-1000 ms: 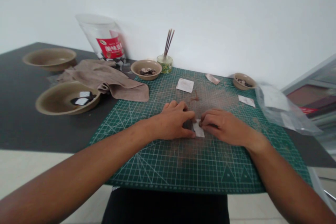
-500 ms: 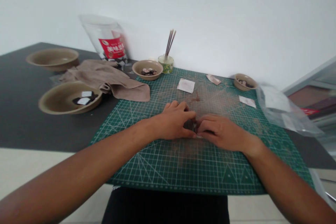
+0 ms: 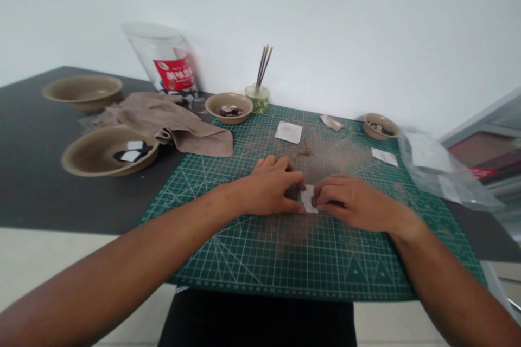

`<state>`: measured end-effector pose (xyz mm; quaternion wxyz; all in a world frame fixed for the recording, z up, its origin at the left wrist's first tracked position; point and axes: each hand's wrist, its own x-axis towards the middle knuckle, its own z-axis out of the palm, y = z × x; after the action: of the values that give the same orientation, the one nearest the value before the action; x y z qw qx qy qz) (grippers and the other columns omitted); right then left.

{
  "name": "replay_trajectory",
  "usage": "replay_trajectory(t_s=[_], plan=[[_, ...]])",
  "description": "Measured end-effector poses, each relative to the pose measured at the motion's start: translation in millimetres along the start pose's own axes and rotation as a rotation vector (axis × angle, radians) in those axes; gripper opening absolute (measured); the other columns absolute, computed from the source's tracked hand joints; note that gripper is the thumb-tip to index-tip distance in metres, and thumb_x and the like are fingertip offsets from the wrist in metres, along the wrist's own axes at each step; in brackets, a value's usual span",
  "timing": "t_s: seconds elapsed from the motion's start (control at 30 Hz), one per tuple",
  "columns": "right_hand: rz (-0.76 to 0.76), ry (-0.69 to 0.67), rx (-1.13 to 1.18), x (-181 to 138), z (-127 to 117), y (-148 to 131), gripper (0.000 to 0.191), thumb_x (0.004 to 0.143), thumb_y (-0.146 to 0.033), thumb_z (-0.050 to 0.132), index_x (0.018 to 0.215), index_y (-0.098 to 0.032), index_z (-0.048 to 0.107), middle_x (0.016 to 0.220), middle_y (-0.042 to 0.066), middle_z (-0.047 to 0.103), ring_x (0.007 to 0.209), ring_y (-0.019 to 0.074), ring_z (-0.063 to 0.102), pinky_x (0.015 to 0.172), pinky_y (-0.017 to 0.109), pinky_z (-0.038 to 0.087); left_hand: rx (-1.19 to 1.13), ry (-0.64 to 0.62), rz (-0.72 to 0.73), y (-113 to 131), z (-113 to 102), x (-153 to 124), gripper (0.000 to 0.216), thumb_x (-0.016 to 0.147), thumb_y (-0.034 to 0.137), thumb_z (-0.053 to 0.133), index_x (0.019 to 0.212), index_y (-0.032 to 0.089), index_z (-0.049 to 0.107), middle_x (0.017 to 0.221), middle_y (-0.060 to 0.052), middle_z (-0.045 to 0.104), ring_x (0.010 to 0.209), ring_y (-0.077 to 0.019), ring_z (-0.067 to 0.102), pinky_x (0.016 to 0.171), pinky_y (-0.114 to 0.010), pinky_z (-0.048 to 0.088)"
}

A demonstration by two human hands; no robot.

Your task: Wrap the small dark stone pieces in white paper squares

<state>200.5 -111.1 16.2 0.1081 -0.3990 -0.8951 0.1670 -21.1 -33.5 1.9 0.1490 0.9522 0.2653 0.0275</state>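
Note:
A small white paper-like sheet (image 3: 308,199) lies on the green cutting mat (image 3: 285,260), between my two hands. My left hand (image 3: 273,187) rests on the mat, with thumb and forefinger pinning the sheet's left edge. The fingers of my right hand (image 3: 345,199) are curled together over its right part. Some small dark thing seems to be at those fingertips, but it is mostly hidden. Brown dust (image 3: 304,150) is spread over the mat around the hands. Farther back lie a white square sheet (image 3: 288,132), a curled piece (image 3: 331,122) and another white piece (image 3: 385,156).
At left are a bowl (image 3: 87,157) with black and white pieces, another bowl (image 3: 81,87), a brown cloth (image 3: 199,135) and a plastic bag (image 3: 171,68). Bowls of small pieces (image 3: 220,102) (image 3: 372,129) stand behind, near a stick holder (image 3: 258,102). A clear bag (image 3: 442,171) lies right.
My right hand has slid a little to the right, away from my left fingertips, and the white sheet now shows between them. My left hand stays in place.

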Motion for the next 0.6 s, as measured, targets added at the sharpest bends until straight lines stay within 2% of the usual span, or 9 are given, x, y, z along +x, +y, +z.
replay_trajectory(t_s=[0.13,0.27,0.4,0.5,0.6], plan=[[0.013,0.032,-0.01,2.4,4.3,0.7,0.01,0.096,-0.019,0.056,0.092,-0.02,0.065,0.097,0.004,0.069,0.092,0.0183,0.063,0.086,0.035,0.046,0.017,-0.005,-0.014,0.5,-0.7,0.2,0.044,0.081,0.064,0.063,0.112,0.032,0.063,0.116,-0.006,0.05,0.105,-0.0294,0.044,0.092,-0.047,0.037],[0.084,0.098,0.015,0.5,2.8,9.1,0.01,0.095,-0.02,0.057,0.09,-0.02,0.066,0.096,0.004,0.068,0.092,0.0184,0.062,0.085,0.035,0.046,-0.031,0.002,-0.021,0.7,-1.3,-0.9,0.053,0.08,0.062,0.066,0.126,0.039,0.057,0.12,-0.005,0.05,0.107,-0.0303,0.044,0.094,-0.049,0.037],[0.293,0.313,0.159,-3.1,-1.2,13.5,0.008,0.092,-0.027,0.062,0.09,-0.021,0.067,0.093,0.002,0.068,0.085,0.0164,0.062,0.076,0.031,0.047,-0.059,0.056,0.02,2.5,-0.2,-1.5,0.066,0.079,0.059,0.067,0.138,0.036,0.05,0.124,-0.007,0.05,0.11,-0.031,0.045,0.096,-0.048,0.037],[0.46,0.447,0.22,-2.1,-1.0,12.1,0.01,0.09,-0.031,0.064,0.089,-0.022,0.068,0.088,0.0,0.068,0.08,0.0161,0.061,0.071,0.03,0.045,-0.061,0.13,0.104,3.1,2.6,1.4,0.056,0.084,0.048,0.066,0.137,0.036,0.053,0.125,-0.007,0.051,0.111,-0.0294,0.046,0.098,-0.048,0.036],[0.558,0.527,0.304,-0.4,-0.1,12.1,0.014,0.088,-0.036,0.066,0.089,-0.022,0.068,0.082,-0.001,0.067,0.075,0.016,0.06,0.068,0.03,0.044,-0.034,0.21,0.231,2.6,5.2,7.3,0.03,0.087,0.033,0.064,0.117,0.037,0.067,0.124,-0.004,0.052,0.11,-0.0268,0.049,0.098,-0.046,0.037]])
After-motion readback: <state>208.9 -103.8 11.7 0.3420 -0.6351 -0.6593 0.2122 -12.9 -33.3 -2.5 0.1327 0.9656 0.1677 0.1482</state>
